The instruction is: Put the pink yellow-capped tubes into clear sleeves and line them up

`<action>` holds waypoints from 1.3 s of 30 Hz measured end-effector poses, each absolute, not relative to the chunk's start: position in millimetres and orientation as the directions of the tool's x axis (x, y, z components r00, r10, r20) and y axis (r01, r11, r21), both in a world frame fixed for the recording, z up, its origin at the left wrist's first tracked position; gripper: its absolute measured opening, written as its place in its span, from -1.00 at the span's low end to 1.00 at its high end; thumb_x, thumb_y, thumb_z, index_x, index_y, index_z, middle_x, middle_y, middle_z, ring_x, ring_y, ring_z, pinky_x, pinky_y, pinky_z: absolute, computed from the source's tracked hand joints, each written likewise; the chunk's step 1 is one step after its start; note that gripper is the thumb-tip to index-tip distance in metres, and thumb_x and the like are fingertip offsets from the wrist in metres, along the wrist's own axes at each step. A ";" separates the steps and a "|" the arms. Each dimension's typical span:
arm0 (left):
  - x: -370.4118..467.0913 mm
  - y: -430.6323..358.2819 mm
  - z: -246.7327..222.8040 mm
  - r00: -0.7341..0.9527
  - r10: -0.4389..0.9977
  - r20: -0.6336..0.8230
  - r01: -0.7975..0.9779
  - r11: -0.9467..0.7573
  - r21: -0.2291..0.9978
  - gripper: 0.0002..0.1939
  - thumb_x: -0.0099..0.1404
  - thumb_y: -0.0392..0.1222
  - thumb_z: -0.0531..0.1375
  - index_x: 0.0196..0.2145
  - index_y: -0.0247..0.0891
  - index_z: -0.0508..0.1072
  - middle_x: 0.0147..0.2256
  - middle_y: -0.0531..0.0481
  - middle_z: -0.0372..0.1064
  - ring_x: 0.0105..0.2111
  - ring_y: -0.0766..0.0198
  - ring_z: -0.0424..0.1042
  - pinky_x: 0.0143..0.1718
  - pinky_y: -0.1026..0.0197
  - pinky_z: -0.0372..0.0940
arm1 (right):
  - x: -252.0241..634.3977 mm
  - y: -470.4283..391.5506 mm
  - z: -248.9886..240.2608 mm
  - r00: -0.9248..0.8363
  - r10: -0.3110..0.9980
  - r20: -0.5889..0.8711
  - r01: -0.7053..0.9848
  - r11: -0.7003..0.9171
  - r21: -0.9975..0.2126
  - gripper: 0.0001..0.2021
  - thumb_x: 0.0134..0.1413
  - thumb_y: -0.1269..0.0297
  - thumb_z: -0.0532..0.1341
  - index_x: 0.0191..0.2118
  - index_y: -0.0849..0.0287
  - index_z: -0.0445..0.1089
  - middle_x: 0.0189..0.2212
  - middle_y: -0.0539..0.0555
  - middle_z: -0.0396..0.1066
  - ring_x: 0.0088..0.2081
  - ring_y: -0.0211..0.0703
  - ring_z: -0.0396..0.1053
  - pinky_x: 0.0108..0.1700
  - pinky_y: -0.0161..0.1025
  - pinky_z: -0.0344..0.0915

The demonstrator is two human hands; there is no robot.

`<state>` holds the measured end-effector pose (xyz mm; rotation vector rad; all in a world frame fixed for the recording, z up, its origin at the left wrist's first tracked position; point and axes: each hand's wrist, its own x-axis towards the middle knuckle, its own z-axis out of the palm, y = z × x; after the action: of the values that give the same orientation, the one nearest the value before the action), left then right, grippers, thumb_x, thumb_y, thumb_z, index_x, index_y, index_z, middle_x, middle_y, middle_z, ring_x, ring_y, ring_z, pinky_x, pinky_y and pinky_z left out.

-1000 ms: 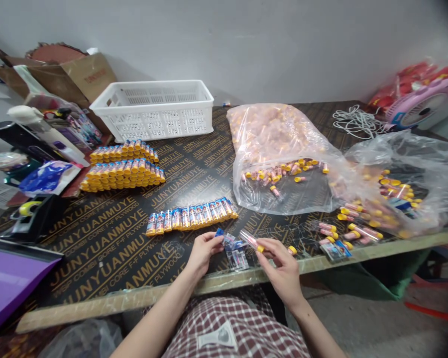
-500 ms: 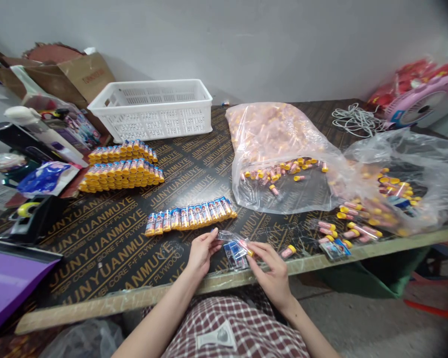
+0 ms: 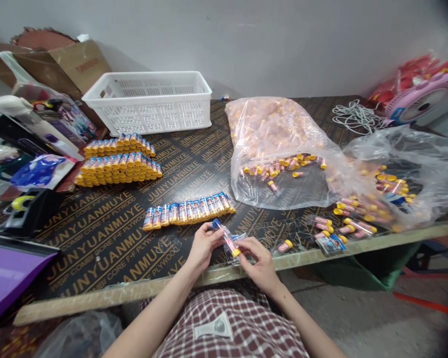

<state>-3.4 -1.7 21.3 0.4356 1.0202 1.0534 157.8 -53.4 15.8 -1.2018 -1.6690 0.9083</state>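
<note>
Near the table's front edge, my left hand (image 3: pixel 204 247) pinches the blue upper end of a clear plastic sleeve around a pink tube (image 3: pixel 227 241) with a yellow cap. My right hand (image 3: pixel 259 262) has its fingers closed at the tube's yellow-capped lower end. Flat printed sleeves (image 3: pixel 240 237) lie partly hidden beneath the hands. Just behind is a row of blue-labelled tubes (image 3: pixel 186 211), standing side by side with yellow ends toward me. One unlabelled pink tube (image 3: pixel 284 246) rests right of my right hand.
Stacked labelled tubes (image 3: pixel 119 166) sit at the left before a white basket (image 3: pixel 153 108). A large bag of pink tubes (image 3: pixel 276 124) lies behind centre. Loose tubes, a second open bag (image 3: pixel 414 144), a cable (image 3: pixel 358 118) and a pink fan (image 3: pixel 421 102) are at the right.
The tube and sleeve have come nearer my left hand and tilted more upright. My right hand has moved left and slightly down. The camera view has shifted a little.
</note>
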 end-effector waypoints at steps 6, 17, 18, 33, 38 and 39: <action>-1.8 -9.8 34.1 0.312 0.827 -0.468 -0.364 0.559 0.745 -0.59 -0.12 -0.10 0.40 -0.35 -0.41 0.45 -0.45 -0.10 0.47 -0.50 0.31 0.43 -0.39 0.26 0.34 | 158.4 -47.2 17.0 -0.079 0.945 0.319 0.448 0.319 -0.835 -0.36 -0.08 0.49 0.14 0.18 0.01 0.08 0.07 0.15 0.13 0.00 -0.05 0.27 0.01 -0.05 0.30; 4.9 -21.6 40.8 0.423 0.763 -0.489 -0.275 0.623 0.732 -0.64 -0.08 0.00 0.36 -0.47 -0.38 0.46 -0.52 -0.04 0.44 -0.56 0.34 0.40 -0.48 0.31 0.32 | 165.1 -45.5 23.7 -0.320 0.916 0.242 0.253 0.328 -0.910 -0.20 -0.25 0.55 0.10 0.22 0.07 -0.07 0.14 0.18 0.15 0.13 -0.02 0.20 0.10 -0.07 0.24; 5.0 -22.1 40.8 0.422 0.764 -0.488 -0.278 0.621 0.732 -0.65 -0.07 0.00 0.36 -0.47 -0.38 0.46 -0.52 -0.03 0.44 -0.56 0.34 0.40 -0.48 0.31 0.32 | 164.6 -45.9 23.0 -0.311 0.919 0.244 0.241 0.324 -0.915 -0.19 -0.25 0.56 0.10 0.22 0.07 -0.08 0.14 0.18 0.15 0.13 -0.02 0.19 0.10 -0.08 0.25; 3.1 -23.7 43.5 0.419 0.769 -0.482 -0.303 0.619 0.724 -0.65 -0.06 -0.01 0.35 -0.47 -0.38 0.45 -0.53 -0.01 0.42 -0.58 0.38 0.38 -0.50 0.32 0.31 | 160.6 -47.0 21.5 -0.279 0.917 0.287 0.163 0.339 -0.926 -0.16 -0.28 0.57 0.07 0.24 0.08 -0.15 0.16 0.19 0.11 0.13 -0.02 0.20 0.10 -0.06 0.25; 4.3 -25.0 41.7 0.411 0.770 -0.487 -0.297 0.618 0.728 -0.64 -0.06 0.00 0.35 -0.46 -0.38 0.45 -0.52 -0.02 0.43 -0.57 0.36 0.39 -0.51 0.33 0.30 | 156.9 -46.0 22.1 -0.291 0.915 0.279 0.176 0.338 -0.925 -0.16 -0.26 0.57 0.09 0.24 0.08 -0.16 0.17 0.20 0.10 0.14 0.00 0.19 0.09 -0.05 0.26; 4.6 -25.4 41.6 0.406 0.773 -0.487 -0.297 0.616 0.730 -0.65 -0.05 0.00 0.35 -0.47 -0.38 0.44 -0.53 -0.02 0.43 -0.57 0.36 0.38 -0.51 0.34 0.30 | 155.5 -45.2 22.6 -0.299 0.911 0.285 0.166 0.343 -0.924 -0.16 -0.24 0.57 0.10 0.24 0.07 -0.17 0.17 0.20 0.10 0.14 0.00 0.19 0.10 -0.05 0.25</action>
<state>4.6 -25.4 41.6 0.5993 0.9197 0.7281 155.5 -45.2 22.6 -0.9687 -1.7064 1.0383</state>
